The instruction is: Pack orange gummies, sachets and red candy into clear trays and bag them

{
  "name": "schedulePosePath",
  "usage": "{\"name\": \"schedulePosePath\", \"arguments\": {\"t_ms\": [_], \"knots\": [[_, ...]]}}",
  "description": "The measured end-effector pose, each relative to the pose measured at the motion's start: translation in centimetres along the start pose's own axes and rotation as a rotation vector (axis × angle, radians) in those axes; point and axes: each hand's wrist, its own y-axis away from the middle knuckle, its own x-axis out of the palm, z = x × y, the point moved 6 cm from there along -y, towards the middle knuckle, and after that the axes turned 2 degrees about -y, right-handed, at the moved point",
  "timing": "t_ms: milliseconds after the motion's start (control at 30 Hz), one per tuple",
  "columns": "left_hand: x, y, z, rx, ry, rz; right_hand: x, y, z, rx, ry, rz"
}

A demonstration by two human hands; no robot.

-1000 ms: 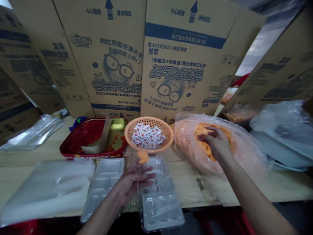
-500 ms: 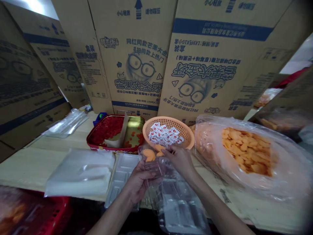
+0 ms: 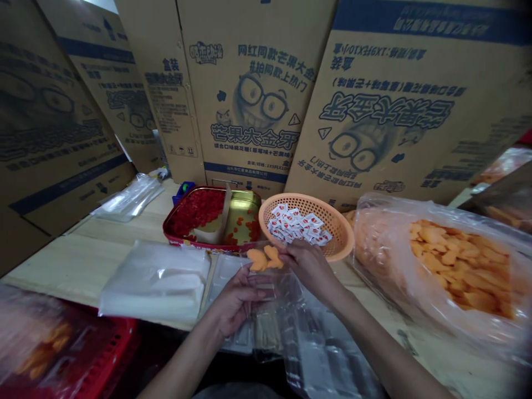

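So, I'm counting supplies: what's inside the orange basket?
The orange plastic basket holds a heap of small white-and-red sachets; the heap hides the basket's floor beneath it and any lower sachets.

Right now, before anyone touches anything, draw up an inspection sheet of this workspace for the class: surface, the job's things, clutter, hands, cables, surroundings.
Surface: pale wooden table.
Job's things: orange pieces at a clear plastic tray; more in an open plastic bag.
Clutter: folded clear plastic sheets; red-and-gold tin tray of red pieces; orange basket of white sachets.
Hands: left hand under the tray's edge; right hand, fingers at the pieces.
Cables: nothing seen.
Surroundings: cardboard cartons behind; red crate lower left.
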Motion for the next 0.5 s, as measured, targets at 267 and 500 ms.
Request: {"name": "schedulePosePath", "arguments": {"t_ms": [267, 500], "knots": [[-1.6, 0.3, -0.5, -0.007, 0.014, 0.029, 0.0, -0.6, 1.9, -0.160, -0.091, -0.017], [-2.0, 0.4, -0.7, -0.020, 0.003, 0.048, 0.3, -0.7, 2.6, -0.185, -0.075, 0.019]]}}
